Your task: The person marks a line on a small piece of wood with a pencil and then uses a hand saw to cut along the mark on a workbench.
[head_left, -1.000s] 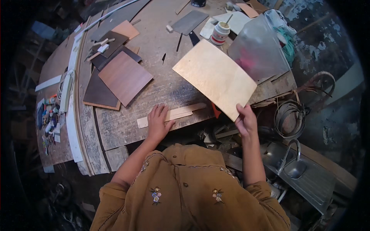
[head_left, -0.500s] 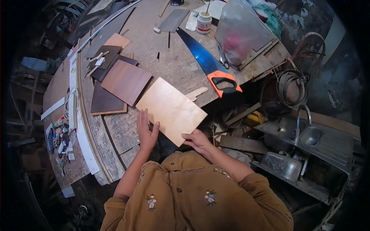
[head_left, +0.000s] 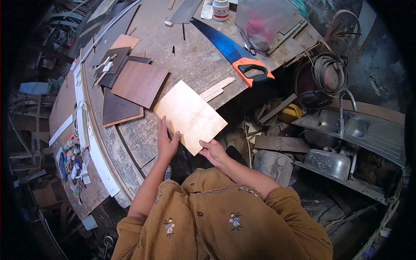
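Note:
A pale rectangular plywood panel (head_left: 190,115) lies tilted over the near edge of the workbench, its near corner jutting toward me. My right hand (head_left: 213,152) pinches that corner, thumb on top and fingers underneath. Along the panel's left edge rests my left hand (head_left: 167,141), fingers stretched out and thumb apart, touching the edge without gripping it. Just left of the panel lies a reddish-brown veneered board (head_left: 141,82), on top of darker boards (head_left: 121,107). A thin strip of wood (head_left: 219,88) pokes out beyond the panel's right side.
A handsaw (head_left: 249,69) with an orange and black handle lies at the bench's right, near scissors (head_left: 248,43), a plastic bag (head_left: 264,26) and a white jar (head_left: 221,9). Small items clutter the left (head_left: 73,164). Right of the bench stands a steel sink (head_left: 372,134) amid scrap.
The view has shifted slightly, so the bench things sit higher. The panel has turned a little, and its near corner has moved slightly left with my right hand.

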{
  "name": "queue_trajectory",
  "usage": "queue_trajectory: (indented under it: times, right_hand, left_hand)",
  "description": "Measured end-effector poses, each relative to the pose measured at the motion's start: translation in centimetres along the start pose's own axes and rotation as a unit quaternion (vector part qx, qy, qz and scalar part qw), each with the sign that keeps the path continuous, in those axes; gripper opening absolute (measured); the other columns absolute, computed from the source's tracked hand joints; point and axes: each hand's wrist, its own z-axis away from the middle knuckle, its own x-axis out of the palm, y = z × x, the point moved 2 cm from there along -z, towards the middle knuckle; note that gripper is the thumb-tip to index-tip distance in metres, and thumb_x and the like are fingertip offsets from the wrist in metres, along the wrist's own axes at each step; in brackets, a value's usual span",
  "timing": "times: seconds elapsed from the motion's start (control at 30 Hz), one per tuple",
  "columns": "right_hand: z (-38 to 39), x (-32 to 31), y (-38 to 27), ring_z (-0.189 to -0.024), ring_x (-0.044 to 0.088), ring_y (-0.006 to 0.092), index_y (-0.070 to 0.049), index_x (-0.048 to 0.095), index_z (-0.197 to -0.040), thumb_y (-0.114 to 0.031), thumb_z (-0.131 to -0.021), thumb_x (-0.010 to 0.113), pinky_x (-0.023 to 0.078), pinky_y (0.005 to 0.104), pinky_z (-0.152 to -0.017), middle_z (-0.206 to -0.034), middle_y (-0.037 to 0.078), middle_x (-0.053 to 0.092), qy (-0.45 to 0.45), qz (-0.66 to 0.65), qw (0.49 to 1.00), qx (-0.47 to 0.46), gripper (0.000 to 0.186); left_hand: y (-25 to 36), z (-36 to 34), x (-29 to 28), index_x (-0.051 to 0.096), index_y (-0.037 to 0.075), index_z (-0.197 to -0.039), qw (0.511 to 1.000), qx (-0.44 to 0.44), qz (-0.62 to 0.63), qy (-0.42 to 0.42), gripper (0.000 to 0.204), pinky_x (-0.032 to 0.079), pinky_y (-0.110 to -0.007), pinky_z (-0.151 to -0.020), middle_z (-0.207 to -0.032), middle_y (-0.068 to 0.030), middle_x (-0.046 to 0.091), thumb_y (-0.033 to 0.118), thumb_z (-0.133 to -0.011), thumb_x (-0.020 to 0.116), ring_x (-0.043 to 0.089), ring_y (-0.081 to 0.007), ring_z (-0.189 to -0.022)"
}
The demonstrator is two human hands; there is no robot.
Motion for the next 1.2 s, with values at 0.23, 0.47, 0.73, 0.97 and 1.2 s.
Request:
queue_trajectory:
  times: [0.23,0.47,0.73,0.97,1.2]
  right_hand:
    - [0.0,-0.2,-0.6,-0.099,0.062,0.0208,-0.003,0.053,-0.115,-0.009,-0.090,0.059,0.053,0.0351,-0.086,-0.111,0.010,0.062,0.031,0.013,0.999,-0.023,0.026]
    - [0.3,0.4,-0.5,-0.099,0.062,0.0196,-0.004,0.053,-0.113,-0.006,-0.090,0.058,0.052,0.0350,-0.087,-0.109,0.009,0.062,0.050,-0.027,0.997,-0.058,0.024]
    - [-0.3,-0.4,-1.2,-0.106,0.059,0.0224,-0.004,0.048,-0.120,-0.003,-0.090,0.057,0.051,0.0381,-0.092,-0.117,0.011,0.058,0.051,-0.037,0.995,-0.073,0.031]
    - [-0.1,0.4,0.0,-0.104,0.060,0.0207,-0.006,0.050,-0.119,-0.006,-0.090,0.059,0.051,0.0356,-0.090,-0.116,0.009,0.059,0.048,-0.037,0.996,-0.069,0.030]
    - [-0.3,0.1,0.7,-0.106,0.059,0.0202,-0.008,0.050,-0.121,-0.008,-0.089,0.060,0.049,0.0357,-0.090,-0.118,0.007,0.059,0.042,-0.033,0.997,-0.063,0.033]
  left_hand:
    - [-3.8,1.2,0.0,0.038,0.001,-0.137,0.997,-0.056,-0.036,0.028,0.066,0.017,-0.047,-0.112,-0.147,-0.0261,0.025,0.020,-0.078,0.061,0.015,-0.0473,-0.137]
    - [-2.9,2.3,0.4,0.043,0.008,-0.137,0.995,-0.071,-0.062,-0.014,0.073,0.008,-0.057,-0.110,-0.153,-0.0215,0.014,0.027,-0.071,0.066,-0.002,-0.0429,-0.141]
    - [-1.4,1.9,0.6,0.041,0.014,-0.140,0.992,-0.096,-0.072,-0.044,0.076,0.003,-0.059,-0.109,-0.153,-0.0215,0.010,0.031,-0.071,0.068,-0.006,-0.0428,-0.141]
    - [-1.2,1.7,0.6,0.041,0.015,-0.140,0.992,-0.102,-0.051,-0.060,0.076,-0.001,-0.060,-0.108,-0.154,-0.0210,0.010,0.034,-0.071,0.067,-0.009,-0.0430,-0.141]
    - [-1.6,1.8,1.0,0.041,0.015,-0.140,0.993,-0.084,-0.059,-0.060,0.076,-0.001,-0.060,-0.108,-0.154,-0.0196,0.008,0.035,-0.071,0.068,-0.009,-0.0431,-0.141]
